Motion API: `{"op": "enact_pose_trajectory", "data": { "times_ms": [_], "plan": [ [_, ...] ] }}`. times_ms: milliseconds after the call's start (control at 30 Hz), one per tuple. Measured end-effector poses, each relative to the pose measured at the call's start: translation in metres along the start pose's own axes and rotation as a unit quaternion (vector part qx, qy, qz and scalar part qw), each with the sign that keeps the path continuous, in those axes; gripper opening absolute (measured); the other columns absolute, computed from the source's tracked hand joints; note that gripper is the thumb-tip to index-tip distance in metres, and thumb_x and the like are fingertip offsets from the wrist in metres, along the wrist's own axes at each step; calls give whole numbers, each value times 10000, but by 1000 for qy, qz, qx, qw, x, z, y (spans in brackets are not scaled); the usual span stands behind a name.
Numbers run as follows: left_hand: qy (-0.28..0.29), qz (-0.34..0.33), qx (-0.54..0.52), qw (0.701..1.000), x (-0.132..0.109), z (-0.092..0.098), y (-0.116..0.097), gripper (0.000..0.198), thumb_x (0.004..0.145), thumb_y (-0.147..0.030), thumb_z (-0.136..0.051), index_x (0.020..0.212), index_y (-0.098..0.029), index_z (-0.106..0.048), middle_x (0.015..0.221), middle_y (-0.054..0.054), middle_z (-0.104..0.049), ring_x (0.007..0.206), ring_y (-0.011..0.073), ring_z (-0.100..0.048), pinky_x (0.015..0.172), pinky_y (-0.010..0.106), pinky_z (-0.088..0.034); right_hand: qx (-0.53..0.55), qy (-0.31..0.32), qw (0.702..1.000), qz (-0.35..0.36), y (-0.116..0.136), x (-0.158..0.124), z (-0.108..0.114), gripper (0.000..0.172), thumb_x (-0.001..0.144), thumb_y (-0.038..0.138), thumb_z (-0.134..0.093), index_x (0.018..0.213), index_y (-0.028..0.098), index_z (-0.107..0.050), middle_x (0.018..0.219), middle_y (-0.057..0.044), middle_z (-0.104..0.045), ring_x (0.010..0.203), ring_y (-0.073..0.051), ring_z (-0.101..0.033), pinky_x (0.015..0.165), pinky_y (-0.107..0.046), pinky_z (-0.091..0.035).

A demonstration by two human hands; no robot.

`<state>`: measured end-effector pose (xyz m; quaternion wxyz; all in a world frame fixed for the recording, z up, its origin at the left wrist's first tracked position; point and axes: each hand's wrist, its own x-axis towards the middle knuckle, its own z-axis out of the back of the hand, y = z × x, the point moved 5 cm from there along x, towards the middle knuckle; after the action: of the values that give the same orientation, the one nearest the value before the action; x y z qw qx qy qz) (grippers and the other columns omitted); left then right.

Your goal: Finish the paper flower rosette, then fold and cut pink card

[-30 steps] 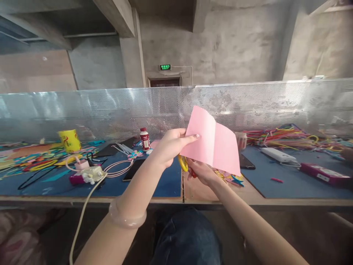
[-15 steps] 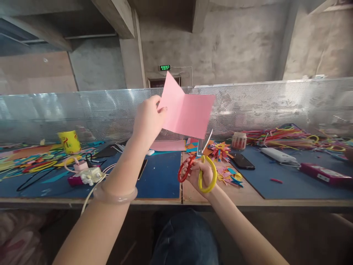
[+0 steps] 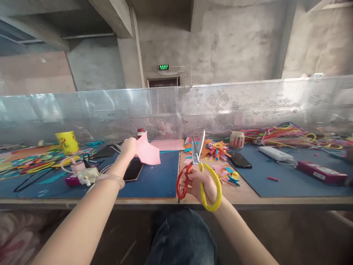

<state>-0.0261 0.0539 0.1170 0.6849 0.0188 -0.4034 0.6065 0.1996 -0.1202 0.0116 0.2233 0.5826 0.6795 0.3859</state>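
Observation:
My left hand is stretched out over the blue mat and grips a folded pink paper sheet low above the table. My right hand holds scissors with one red and one yellow handle near the table's front edge. Their blades point up and stand apart. A second pink sheet lies flat behind the held one. Cut paper flowers and scraps lie just right of the scissors.
A phone lies under my left hand; another phone sits to the right. A yellow cup, cables, a small bottle, a tape roll, a white power bank and colored strips crowd the table. A perforated metal screen backs it.
My left hand has dropped from high in front of me down and left to the table with the pink sheet. My right hand with the scissors has come toward the front edge.

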Motion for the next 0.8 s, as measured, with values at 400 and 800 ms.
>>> {"op": "enact_pose_trajectory", "data": {
  "times_ms": [400,800],
  "plan": [
    [-119,-124,-236,957,-42,44,-110,278,871,-356,-392,1023,-176,-542,747,40,-619,429,99,-552,394,192,-346,-201,-81,976,17,-9,8,1,163,708,333,-539,716,173,-506,589,11,-524,475,-134,-538,450,-268,-445],
    [-89,-135,-298,941,-104,57,-141,308,854,-373,-461,1056,-208,-625,452,-24,-520,372,120,-512,382,209,-375,-294,-125,943,90,-4,-21,-6,152,706,307,-512,799,188,-503,555,24,-499,493,-131,-499,470,-256,-417]
  ]
}}
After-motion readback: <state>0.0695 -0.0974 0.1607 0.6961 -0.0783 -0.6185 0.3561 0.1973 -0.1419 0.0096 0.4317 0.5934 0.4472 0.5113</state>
